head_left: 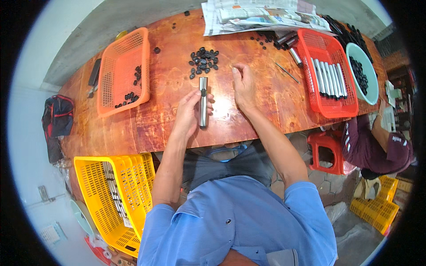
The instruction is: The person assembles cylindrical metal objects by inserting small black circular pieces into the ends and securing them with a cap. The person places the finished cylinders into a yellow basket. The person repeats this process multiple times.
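Upright in the picture, a shiny metal tube [203, 111] with a small black oval piece set in its side is gripped between the thumb and fingers of my left hand [188, 111]. My right hand [244, 87] is a little to the right of the tube, apart from it. Its thumb and curled fingers come close together; whatever they may hold is hidden. Just beyond the tube lies a loose pile of small black oval pieces [204, 61], like plugs or buttons, on the wooden table [168, 88].
An orange basket [103, 84] with a few black pieces stands left. At right, a red basket [328, 108] holds several metal tubes beside a pale green bowl [375, 88] of black parts. A thin rod [287, 72], newspapers [266, 20], yellow crates [84, 177], a red stool [314, 153] and another person [377, 146] surround me.
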A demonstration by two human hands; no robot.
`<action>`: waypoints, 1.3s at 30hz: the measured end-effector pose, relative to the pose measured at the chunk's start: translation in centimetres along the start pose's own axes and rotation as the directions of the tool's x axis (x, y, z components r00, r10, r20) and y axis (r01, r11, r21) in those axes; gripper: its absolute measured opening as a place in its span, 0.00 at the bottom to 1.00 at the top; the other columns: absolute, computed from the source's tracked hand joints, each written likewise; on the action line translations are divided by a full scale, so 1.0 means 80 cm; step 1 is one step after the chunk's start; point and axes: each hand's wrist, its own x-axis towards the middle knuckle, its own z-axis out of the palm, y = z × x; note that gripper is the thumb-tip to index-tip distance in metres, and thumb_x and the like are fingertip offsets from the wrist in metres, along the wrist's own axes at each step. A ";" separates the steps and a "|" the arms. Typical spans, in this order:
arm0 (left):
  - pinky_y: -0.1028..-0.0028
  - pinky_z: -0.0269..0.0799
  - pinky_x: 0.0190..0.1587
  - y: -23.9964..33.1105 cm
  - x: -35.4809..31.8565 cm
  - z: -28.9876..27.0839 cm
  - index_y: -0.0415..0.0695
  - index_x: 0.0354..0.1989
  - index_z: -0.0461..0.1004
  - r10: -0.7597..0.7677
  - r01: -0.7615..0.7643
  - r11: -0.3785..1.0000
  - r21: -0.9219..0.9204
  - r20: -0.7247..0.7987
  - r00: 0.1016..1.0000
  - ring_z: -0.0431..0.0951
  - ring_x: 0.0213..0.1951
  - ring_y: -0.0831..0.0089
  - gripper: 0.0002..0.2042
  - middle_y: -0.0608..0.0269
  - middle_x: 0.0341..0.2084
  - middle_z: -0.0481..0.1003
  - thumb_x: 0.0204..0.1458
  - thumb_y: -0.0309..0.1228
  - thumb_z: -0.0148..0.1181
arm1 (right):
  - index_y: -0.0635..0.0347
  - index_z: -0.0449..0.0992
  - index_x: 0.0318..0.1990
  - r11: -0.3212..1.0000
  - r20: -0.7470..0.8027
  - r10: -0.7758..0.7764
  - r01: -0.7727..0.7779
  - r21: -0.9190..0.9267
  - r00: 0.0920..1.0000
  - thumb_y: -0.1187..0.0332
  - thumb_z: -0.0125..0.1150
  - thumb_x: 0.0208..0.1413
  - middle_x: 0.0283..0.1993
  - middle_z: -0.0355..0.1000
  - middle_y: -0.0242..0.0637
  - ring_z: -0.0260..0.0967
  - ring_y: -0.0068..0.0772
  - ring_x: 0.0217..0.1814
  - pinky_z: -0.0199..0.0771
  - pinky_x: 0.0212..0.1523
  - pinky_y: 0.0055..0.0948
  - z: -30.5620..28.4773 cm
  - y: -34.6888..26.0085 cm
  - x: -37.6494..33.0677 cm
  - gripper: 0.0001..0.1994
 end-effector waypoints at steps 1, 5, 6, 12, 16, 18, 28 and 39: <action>0.71 0.77 0.34 -0.003 -0.006 -0.003 0.39 0.57 0.70 -0.057 0.064 0.963 -0.260 0.036 0.998 0.78 0.33 0.71 0.16 0.52 0.40 0.78 0.68 0.35 0.48 | 0.66 0.73 0.48 0.999 0.024 0.032 -0.032 -0.009 0.999 0.62 0.55 0.66 0.48 0.72 0.48 0.70 0.44 0.53 0.69 0.56 0.39 -0.002 -0.002 0.000 0.14; 0.73 0.76 0.32 -0.003 -0.027 0.003 0.39 0.54 0.71 -0.080 0.104 0.917 -0.386 0.077 0.994 0.78 0.32 0.71 0.19 0.56 0.35 0.77 0.69 0.43 0.50 | 0.66 0.73 0.49 0.998 0.068 0.058 -0.059 0.011 0.996 0.64 0.56 0.66 0.49 0.72 0.46 0.69 0.43 0.52 0.69 0.56 0.37 0.002 0.010 -0.001 0.13; 0.74 0.74 0.29 -0.005 -0.030 0.006 0.39 0.52 0.71 -0.103 0.111 0.909 -0.401 0.041 0.994 0.77 0.28 0.72 0.20 0.59 0.31 0.76 0.68 0.46 0.52 | 0.66 0.73 0.49 0.997 0.070 0.065 -0.069 0.046 0.995 0.64 0.56 0.66 0.48 0.72 0.46 0.69 0.42 0.52 0.70 0.55 0.37 0.003 0.013 -0.001 0.13; 0.76 0.71 0.25 -0.004 -0.044 0.019 0.39 0.48 0.72 -0.021 0.018 0.987 -0.163 -0.014 1.000 0.73 0.22 0.75 0.19 0.64 0.25 0.74 0.68 0.45 0.53 | 0.65 0.72 0.49 0.999 0.081 -0.028 0.025 0.041 0.996 0.64 0.56 0.68 0.41 0.70 0.34 0.66 0.23 0.37 0.69 0.38 0.26 0.002 0.022 0.000 0.12; 0.78 0.69 0.24 -0.012 -0.045 0.017 0.38 0.48 0.72 0.009 -0.010 0.998 -0.062 -0.014 1.000 0.73 0.22 0.77 0.19 0.64 0.25 0.74 0.68 0.46 0.52 | 0.65 0.72 0.48 0.995 0.070 -0.094 0.095 -0.011 0.993 0.64 0.56 0.68 0.41 0.70 0.34 0.66 0.23 0.37 0.69 0.38 0.26 0.001 0.018 0.001 0.11; 0.79 0.69 0.24 -0.011 -0.047 0.022 0.38 0.48 0.72 0.001 -0.002 1.000 -0.030 -0.012 1.000 0.72 0.22 0.78 0.20 0.65 0.25 0.74 0.68 0.46 0.51 | 0.65 0.73 0.47 0.992 0.059 -0.119 0.121 -0.020 0.991 0.64 0.56 0.68 0.41 0.71 0.34 0.65 0.22 0.36 0.69 0.37 0.26 0.001 0.024 0.003 0.12; 0.81 0.67 0.22 -0.014 -0.063 0.044 0.39 0.49 0.71 0.037 -0.039 0.999 -0.019 -0.114 0.993 0.70 0.20 0.80 0.23 0.67 0.23 0.72 0.69 0.50 0.47 | 0.65 0.73 0.49 0.995 0.100 0.023 -0.032 0.090 0.995 0.65 0.58 0.67 0.40 0.73 0.36 0.68 0.25 0.37 0.70 0.39 0.26 0.000 0.014 0.000 0.12; 0.72 0.72 0.31 -0.034 -0.088 0.041 0.41 0.56 0.67 0.004 -0.034 0.972 -0.231 -0.130 0.992 0.72 0.27 0.74 0.26 0.65 0.30 0.72 0.70 0.54 0.39 | 0.65 0.74 0.50 0.995 0.194 0.046 -0.062 0.074 0.980 0.62 0.59 0.65 0.42 0.77 0.42 0.74 0.33 0.45 0.73 0.48 0.33 -0.013 -0.002 -0.002 0.15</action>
